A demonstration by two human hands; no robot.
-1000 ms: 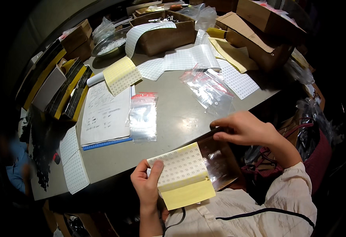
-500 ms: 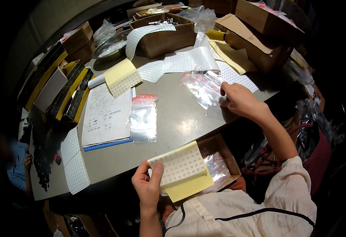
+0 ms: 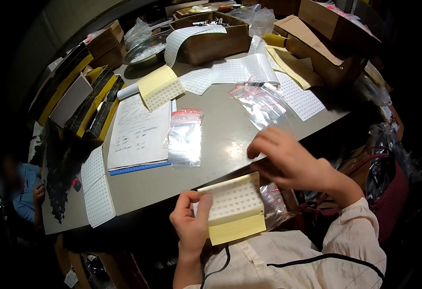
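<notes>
My left hand [image 3: 191, 221] pinches the left end of a folded sheet of small printed stickers [image 3: 235, 200], its backing yellow. It holds the sheet in front of my body at the table's near edge. My right hand [image 3: 288, 161] hovers just above and right of the sheet, fingers loosely curled and thumb apart; nothing shows in it. Beyond it on the table lie fanned clear zip bags [image 3: 261, 108] with red strips, one bearing a small round sticker. Under the sheet and right hand, clear bags [image 3: 276, 202] fill a partly hidden cardboard box.
A stack of clear zip bags [image 3: 186, 139] lies beside a written paper pad [image 3: 138, 137]. More sticker sheets [image 3: 244, 70] spread toward the back. Cardboard boxes [image 3: 211, 43] and a metal bowl [image 3: 146, 53] line the far side. Another person [image 3: 25, 192] sits at far left.
My right hand has drawn back from the fanned bags toward the sticker sheet. My left hand still holds the sheet, now slightly more level. The whole view has shifted a little.
</notes>
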